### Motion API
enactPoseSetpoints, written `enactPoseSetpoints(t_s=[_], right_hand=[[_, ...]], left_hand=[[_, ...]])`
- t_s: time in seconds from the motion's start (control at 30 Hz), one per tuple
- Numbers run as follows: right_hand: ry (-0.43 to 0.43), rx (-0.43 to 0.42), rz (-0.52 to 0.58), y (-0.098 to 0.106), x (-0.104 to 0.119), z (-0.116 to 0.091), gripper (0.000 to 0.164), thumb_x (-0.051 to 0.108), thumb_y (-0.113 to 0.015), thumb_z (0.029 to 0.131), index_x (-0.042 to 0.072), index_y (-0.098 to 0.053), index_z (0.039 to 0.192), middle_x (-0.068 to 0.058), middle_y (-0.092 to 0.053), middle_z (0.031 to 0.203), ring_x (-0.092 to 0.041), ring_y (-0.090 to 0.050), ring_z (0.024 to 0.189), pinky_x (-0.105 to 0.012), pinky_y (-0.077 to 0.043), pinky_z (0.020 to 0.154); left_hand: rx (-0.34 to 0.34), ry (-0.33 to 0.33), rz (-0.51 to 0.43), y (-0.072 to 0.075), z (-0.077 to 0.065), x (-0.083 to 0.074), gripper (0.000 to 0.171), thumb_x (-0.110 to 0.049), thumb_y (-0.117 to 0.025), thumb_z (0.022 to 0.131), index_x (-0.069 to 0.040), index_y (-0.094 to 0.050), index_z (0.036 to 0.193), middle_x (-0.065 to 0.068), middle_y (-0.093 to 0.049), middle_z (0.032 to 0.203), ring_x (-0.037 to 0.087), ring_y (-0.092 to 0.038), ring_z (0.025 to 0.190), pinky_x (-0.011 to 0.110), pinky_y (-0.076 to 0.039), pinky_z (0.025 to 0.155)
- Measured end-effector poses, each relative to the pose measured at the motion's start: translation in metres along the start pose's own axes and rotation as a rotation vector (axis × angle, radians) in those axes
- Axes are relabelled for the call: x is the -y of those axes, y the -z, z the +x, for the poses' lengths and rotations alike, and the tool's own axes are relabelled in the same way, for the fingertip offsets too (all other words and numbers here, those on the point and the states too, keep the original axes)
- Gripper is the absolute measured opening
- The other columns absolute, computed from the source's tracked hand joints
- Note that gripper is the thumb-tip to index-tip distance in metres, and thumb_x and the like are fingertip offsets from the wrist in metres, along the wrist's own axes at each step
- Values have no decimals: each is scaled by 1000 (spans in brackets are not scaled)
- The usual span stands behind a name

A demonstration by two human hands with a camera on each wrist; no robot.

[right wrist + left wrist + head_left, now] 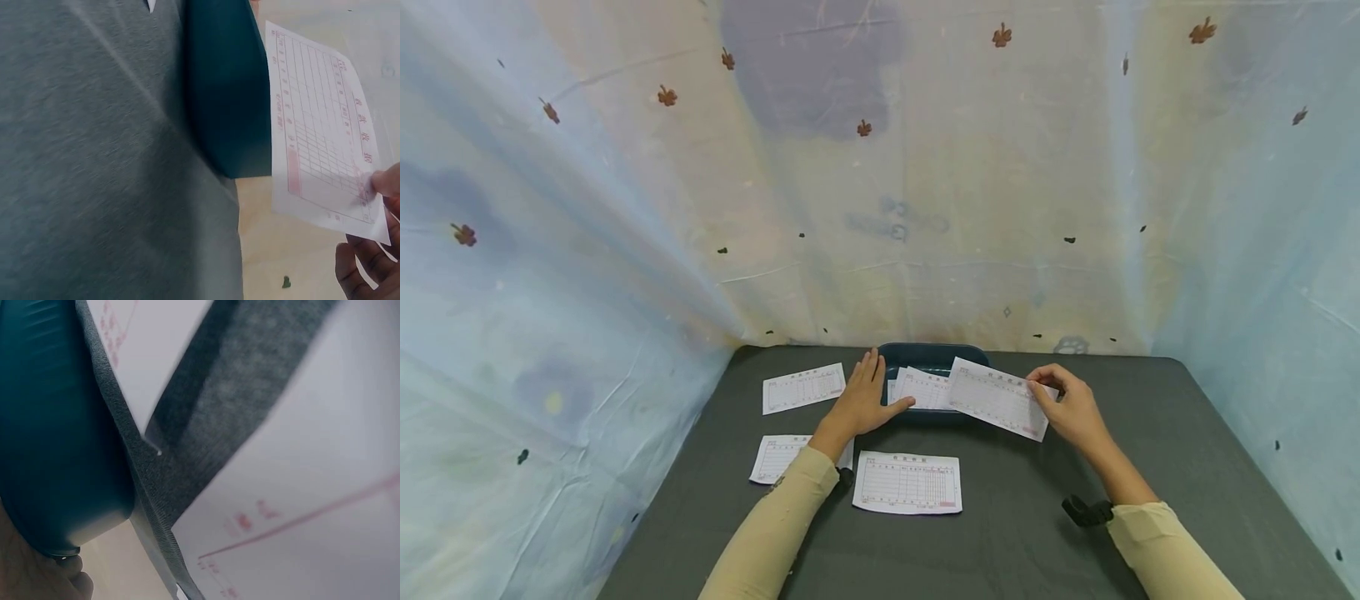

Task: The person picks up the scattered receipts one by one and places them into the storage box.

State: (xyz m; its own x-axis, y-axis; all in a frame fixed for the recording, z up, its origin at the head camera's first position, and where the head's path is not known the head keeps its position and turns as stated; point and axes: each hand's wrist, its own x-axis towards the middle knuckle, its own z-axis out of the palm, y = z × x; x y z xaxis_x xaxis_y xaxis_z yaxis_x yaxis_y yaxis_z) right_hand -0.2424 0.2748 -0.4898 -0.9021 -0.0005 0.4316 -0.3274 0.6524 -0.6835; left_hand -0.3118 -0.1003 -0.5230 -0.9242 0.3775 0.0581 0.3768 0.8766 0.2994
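My right hand [1072, 408] pinches a printed paper form [1000, 398] by its right edge and holds it tilted over the right end of a dark teal plastic tray [936, 350]. In the right wrist view the form [322, 131] shows a ruled red grid, with thumb and fingers at one corner. My left hand [862, 400] lies at the tray's left end, fingers extended along the rim and thumb spread toward its front. Other paper forms [922, 387] lie inside the tray, partly covered by the held one.
On the dark grey table [1000, 533] lie three more forms: one left of the tray [803, 388], one under the left forearm [778, 458], partly hidden, and one in front [907, 483]. A patterned curtain [925, 192] hangs behind the table and along both sides.
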Motion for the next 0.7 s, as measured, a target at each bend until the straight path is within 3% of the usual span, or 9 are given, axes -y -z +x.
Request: enactPoseSetpoints(t_s=[0.23,0.4,0.7], right_hand=[[-34,23,0,-9,8,20,12,15,-70,107,4,-73,112,-13,-73,102,-26,-60,88,-32,-43,74],[-31,55,5,-15,11,33,14,13,-69,107,2,-73,113,-16,-73,104,-29,-64,91,-35,-45,74],[-74,71,24,-30,14,52,13,9,-67,106,-1,-72,112,-20,-73,107,-38,-70,104,-47,-51,87]], left_hand=[[-6,-2,10,1,0,-1,113,-78,-52,100,3,-15,170,19,-2,180,36,-4,167,52,-14,134],[-5,-3,7,0,0,0,113,-78,-52,100,4,-16,170,19,-2,180,37,-5,167,53,-15,133],[-2,-4,18,0,1,0,114,-79,-50,100,4,-16,170,20,-3,180,35,-3,167,48,-10,134]])
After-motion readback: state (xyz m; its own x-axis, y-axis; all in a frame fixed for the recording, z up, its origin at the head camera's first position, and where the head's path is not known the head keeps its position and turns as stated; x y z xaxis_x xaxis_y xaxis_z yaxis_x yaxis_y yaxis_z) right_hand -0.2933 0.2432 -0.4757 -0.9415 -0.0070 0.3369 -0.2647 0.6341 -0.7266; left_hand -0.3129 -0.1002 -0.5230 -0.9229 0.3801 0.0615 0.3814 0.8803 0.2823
